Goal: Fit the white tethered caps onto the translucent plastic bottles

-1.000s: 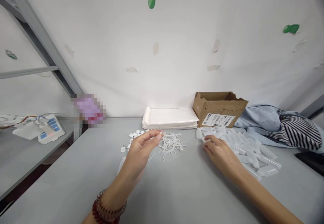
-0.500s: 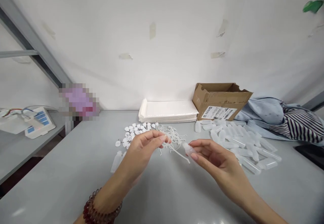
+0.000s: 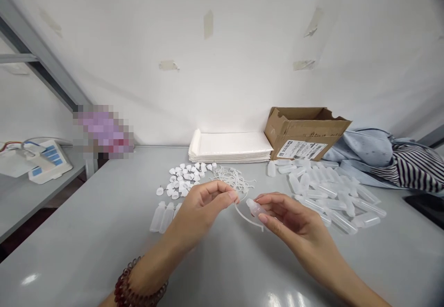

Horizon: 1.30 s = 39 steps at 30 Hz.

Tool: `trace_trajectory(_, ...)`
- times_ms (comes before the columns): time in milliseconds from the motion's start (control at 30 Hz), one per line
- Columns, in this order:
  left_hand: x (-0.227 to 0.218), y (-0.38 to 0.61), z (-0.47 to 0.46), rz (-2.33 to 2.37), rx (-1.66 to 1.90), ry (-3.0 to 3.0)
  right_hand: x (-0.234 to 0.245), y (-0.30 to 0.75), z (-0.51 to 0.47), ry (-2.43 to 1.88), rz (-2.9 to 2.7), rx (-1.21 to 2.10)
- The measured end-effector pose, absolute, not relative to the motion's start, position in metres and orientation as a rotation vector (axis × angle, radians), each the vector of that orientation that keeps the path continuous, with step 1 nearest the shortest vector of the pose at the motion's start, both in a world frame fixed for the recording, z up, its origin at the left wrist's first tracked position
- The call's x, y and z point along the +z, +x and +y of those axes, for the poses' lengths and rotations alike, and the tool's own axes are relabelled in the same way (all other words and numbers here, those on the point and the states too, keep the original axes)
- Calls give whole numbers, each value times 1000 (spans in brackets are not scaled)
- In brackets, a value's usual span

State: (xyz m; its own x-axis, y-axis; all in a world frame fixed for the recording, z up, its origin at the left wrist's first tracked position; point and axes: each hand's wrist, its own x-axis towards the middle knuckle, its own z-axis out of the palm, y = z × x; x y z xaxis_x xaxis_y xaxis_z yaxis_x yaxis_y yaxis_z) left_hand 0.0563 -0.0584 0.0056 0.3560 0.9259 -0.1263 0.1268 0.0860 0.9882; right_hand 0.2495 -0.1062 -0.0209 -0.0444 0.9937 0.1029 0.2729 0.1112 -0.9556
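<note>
Between the thumb and fingers of my left hand (image 3: pixel 210 205) is one end of a thin white flexible tube (image 3: pixel 248 217); its free end hangs down to the right. My right hand (image 3: pixel 294 221) grips a small translucent plastic bottle (image 3: pixel 255 208), its neck pointing up and to the left. The tube and the bottle are apart, with a small gap between them. Behind my left hand lie a tangle of similar white tubes (image 3: pixel 229 175) and a scatter of white caps (image 3: pixel 183 177). Several translucent bottles (image 3: pixel 158 217) lie side by side by my left wrist, partly hidden.
More translucent bottles (image 3: pixel 333 196) lie in a heap at the right. Along the wall stand a stack of white padded envelopes (image 3: pixel 231 145) and a cardboard box (image 3: pixel 307 133). Blue and striped cloth (image 3: pixel 367 154) and a dark flat object (image 3: pixel 425 210) are at the far right.
My left hand has moved slightly right and down with the tube, nearer to the bottle. The bottle in my right hand has shifted slightly left. The camera view has tilted slightly.
</note>
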Motion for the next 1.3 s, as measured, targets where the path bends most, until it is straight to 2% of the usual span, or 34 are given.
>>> trace_trajectory(733, 1, 65, -67, 1220, 737, 1684, -22, 242, -105, -1289, -1516, 1044)
trace_trajectory(1300, -1, 60, -58, 962, 881, 1111, -23, 250, -98, -1393, -1371, 1166)
